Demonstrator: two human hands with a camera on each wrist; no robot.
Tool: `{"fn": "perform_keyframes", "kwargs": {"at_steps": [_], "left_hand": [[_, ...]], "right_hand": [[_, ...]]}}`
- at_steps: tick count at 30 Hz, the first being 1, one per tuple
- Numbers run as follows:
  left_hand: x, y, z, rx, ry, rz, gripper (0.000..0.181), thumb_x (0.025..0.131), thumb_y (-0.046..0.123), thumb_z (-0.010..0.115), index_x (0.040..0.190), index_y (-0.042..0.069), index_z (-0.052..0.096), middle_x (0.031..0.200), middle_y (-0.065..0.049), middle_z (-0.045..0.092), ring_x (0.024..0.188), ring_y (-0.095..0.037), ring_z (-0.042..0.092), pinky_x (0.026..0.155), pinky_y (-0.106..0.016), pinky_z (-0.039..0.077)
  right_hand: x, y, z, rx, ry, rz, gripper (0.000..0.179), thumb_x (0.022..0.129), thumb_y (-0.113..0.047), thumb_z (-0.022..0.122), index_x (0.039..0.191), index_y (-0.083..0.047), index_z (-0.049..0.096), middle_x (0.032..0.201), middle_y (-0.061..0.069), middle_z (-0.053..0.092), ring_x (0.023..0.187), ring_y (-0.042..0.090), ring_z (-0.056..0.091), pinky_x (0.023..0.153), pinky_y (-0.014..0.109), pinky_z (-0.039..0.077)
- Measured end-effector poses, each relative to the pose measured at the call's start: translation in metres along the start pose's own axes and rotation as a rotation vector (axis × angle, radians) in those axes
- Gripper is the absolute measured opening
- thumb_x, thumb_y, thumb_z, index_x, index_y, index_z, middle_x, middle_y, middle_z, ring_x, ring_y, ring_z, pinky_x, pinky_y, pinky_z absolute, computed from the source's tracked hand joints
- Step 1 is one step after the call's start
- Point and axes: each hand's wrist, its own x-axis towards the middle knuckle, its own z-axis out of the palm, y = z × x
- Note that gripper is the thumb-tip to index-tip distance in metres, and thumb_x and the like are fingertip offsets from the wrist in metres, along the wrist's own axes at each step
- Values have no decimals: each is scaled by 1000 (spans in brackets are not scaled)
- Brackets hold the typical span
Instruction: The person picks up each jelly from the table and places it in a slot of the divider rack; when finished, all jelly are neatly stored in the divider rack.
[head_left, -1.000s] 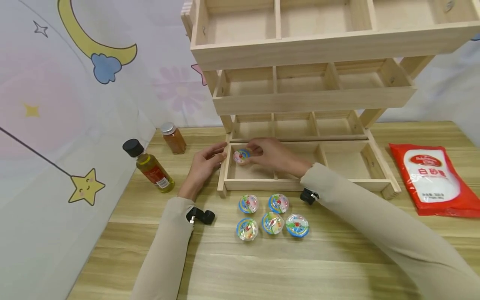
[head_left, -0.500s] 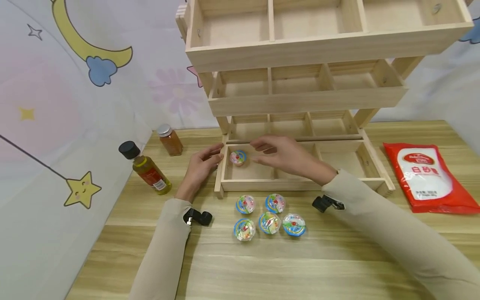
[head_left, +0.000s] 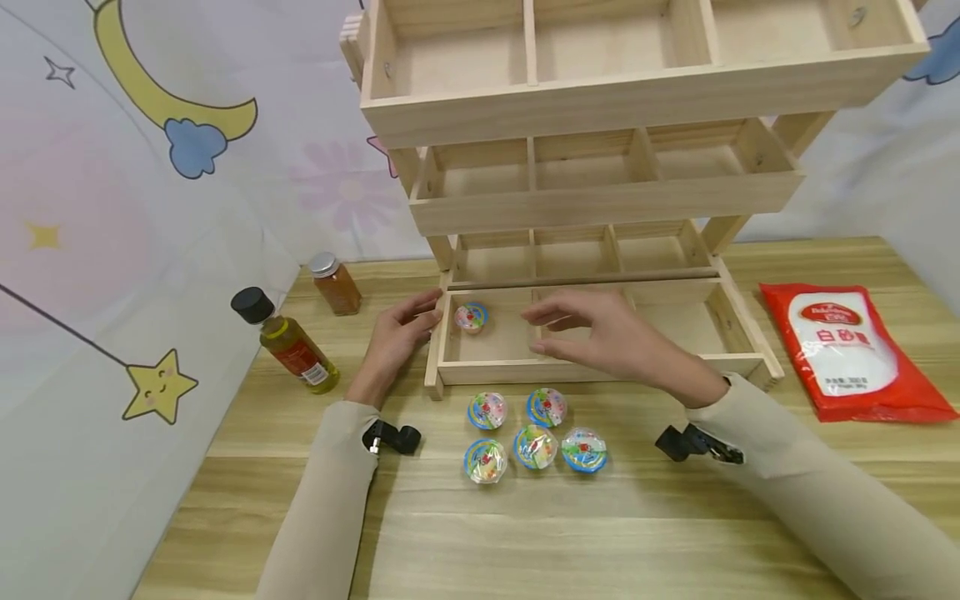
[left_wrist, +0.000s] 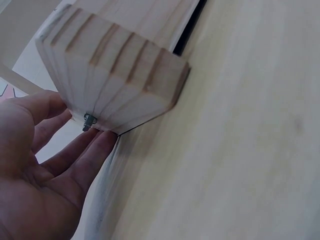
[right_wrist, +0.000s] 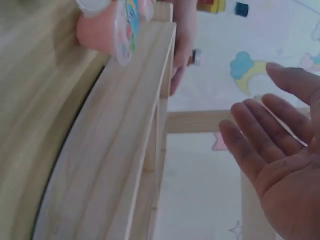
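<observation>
A small jelly cup with a printed film lid sits in the left compartment of the wooden rack's lowest front tray. My right hand is over the tray's middle compartment, fingers extended, thumb apart, holding nothing. At the rack's left end my left hand touches the wood; in the left wrist view its fingertips meet the side piece near a small metal bolt. Several more jelly cups stand on the table in front of the tray. One pink cup shows in the right wrist view.
Upper tiers of the rack overhang the hands' area. Left of it stand an oil bottle with a black cap and a jar with a silver lid. A red-and-white sugar bag lies at the right.
My right hand has let go of the jelly cup in the left compartment and drawn back to the right. My left hand stays at the rack's side. The head view has shifted slightly.
</observation>
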Motion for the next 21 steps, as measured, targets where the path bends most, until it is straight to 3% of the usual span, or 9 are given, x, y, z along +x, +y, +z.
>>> {"fn": "perform_keyframes", "kwargs": {"at_steps": [7,17,21], "left_hand": [[1,0,-1,-3,-1,5,43,104,13,69,147,5,64,143,-18,64,120,-20,62,86,-21,56],[0,-1,0,-10,8,-8,44,104,12,68,147,5,64,144,-18,64,121,-18,62,87,-21,55],[-1,0,0,-25,9,-14,44,104,12,68,147,5,64,145,-17,64,121,-18,62,88,-22,55]], "right_hand": [[-19,4,2,32,-29,-8,35,94,-9,83,127,-5,74,125,4,75,110,32,73,100,41,57],[-33,14,7,131,-62,45,34,93,-4,82,127,-2,74,125,13,75,113,23,72,98,54,56],[-36,17,9,157,-89,54,35,93,-2,82,127,0,74,124,10,75,113,22,72,98,51,57]]}}
